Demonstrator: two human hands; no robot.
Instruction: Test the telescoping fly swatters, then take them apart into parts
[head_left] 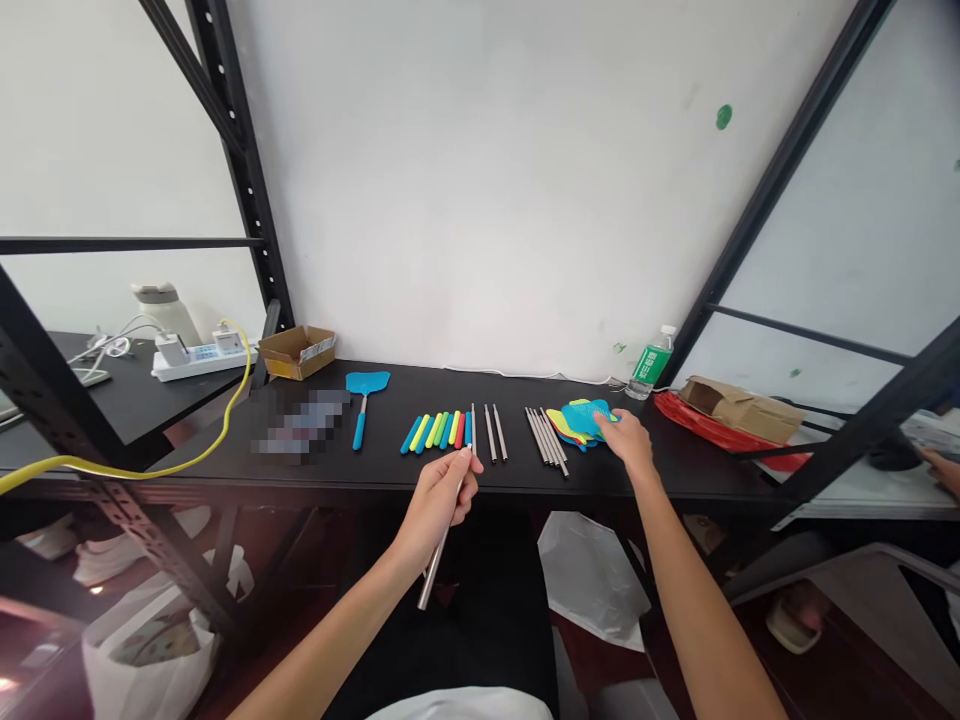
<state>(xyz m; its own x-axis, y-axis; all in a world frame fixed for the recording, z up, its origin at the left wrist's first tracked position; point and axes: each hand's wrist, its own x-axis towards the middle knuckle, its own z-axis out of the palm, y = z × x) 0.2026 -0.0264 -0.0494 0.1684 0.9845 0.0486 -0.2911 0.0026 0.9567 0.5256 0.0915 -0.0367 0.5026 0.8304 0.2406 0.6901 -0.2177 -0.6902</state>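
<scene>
While the left hand [436,503] closes its fingers around a steel rod [433,572], long axis pointing forward to the coloured handles [439,432] just ahead, the right hand [630,442] lies open on swatter heads [589,418] on the bench [675,455].

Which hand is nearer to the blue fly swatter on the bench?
Left. The left hand, gripping a metal rod, is to the right of and in front of the blue fly swatter. The right hand is much farther right, resting on a pile of coloured swatter heads.
</scene>
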